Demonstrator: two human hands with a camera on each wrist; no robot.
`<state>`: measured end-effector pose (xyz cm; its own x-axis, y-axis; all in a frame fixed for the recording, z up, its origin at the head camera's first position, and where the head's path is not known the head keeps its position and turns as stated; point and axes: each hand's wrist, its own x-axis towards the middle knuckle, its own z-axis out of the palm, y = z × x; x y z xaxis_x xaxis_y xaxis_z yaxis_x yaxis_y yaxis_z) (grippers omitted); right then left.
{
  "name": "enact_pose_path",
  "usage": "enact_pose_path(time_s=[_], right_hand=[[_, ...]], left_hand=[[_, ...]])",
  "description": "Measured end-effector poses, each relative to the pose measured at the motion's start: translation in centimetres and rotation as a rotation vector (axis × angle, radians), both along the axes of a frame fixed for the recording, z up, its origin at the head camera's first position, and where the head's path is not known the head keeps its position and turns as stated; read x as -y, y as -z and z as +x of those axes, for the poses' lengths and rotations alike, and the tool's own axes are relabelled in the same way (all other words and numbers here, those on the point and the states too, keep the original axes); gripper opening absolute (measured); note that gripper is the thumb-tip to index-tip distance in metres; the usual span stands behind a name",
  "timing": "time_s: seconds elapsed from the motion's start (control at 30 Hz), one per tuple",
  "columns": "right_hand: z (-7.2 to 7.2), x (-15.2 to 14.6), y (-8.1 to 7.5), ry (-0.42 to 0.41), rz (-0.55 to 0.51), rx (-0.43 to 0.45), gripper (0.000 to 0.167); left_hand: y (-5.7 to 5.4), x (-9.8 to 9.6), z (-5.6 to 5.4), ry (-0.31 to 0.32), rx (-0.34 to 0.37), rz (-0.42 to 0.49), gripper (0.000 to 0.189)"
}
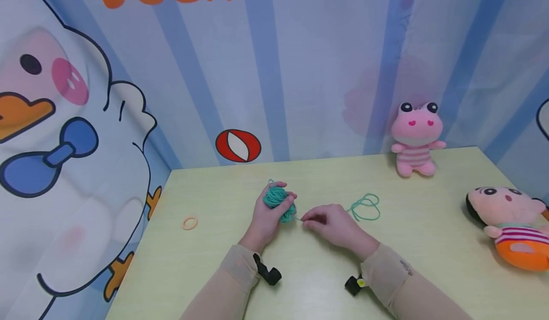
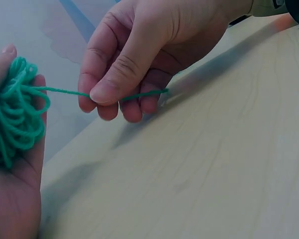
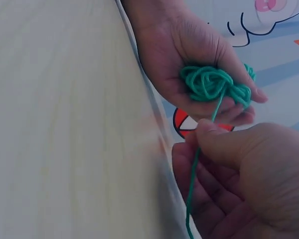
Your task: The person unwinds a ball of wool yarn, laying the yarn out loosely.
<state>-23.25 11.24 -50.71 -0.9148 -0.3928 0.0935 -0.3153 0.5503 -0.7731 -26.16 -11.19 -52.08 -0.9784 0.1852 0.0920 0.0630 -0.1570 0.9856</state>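
A loose bundle of green yarn point(image 1: 276, 197) sits in my left hand point(image 1: 266, 217), the thumb across it and the fingers around its far side. My right hand point(image 1: 336, 227) pinches a single strand point(image 2: 65, 91) of that yarn between thumb and forefinger, just right of the bundle. In the left wrist view the strand runs straight from the bundle to the pinch and on past the fingers. The right wrist view shows the yarn bundle point(image 3: 207, 84) in the left palm. A looped tail of green yarn point(image 1: 364, 208) lies on the table beyond my right hand.
An orange ring point(image 1: 189, 223) lies at the left of the pale table point(image 1: 206, 272). A pink frog plush point(image 1: 416, 139) sits at the back right, and a doll plush point(image 1: 514, 229) lies at the right edge. A printed curtain point(image 1: 309, 72) stands behind.
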Motion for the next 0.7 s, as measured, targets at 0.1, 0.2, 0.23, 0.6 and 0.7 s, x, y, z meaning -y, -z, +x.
enact_pose_path(time_s=[0.1,0.2,0.23,0.6,0.7], right_hand=[[0.0,-0.4,-0.5,0.042,-0.027,0.005,0.012],[-0.2,-1.3,-0.9,0.093,-0.105,0.015,0.012],[-0.2,-1.6,-1.1,0.111,-0.136,0.023,0.012],[-0.3,-6.0,-1.4,0.284,-0.327,-0.08,0.02],[-0.2,-7.1,-1.5,0.317,-0.336,-0.083,0.022]], left_hand=[[-0.1,0.0,0.0,-0.014,-0.006,-0.018,0.049],[-0.3,0.0,0.1,-0.023,0.006,-0.016,0.05],[-0.3,0.0,0.2,-0.024,0.013,-0.014,0.05],[-0.3,0.0,0.4,0.055,0.063,0.117,0.037],[-0.2,0.1,0.4,0.086,0.066,0.134,0.033]])
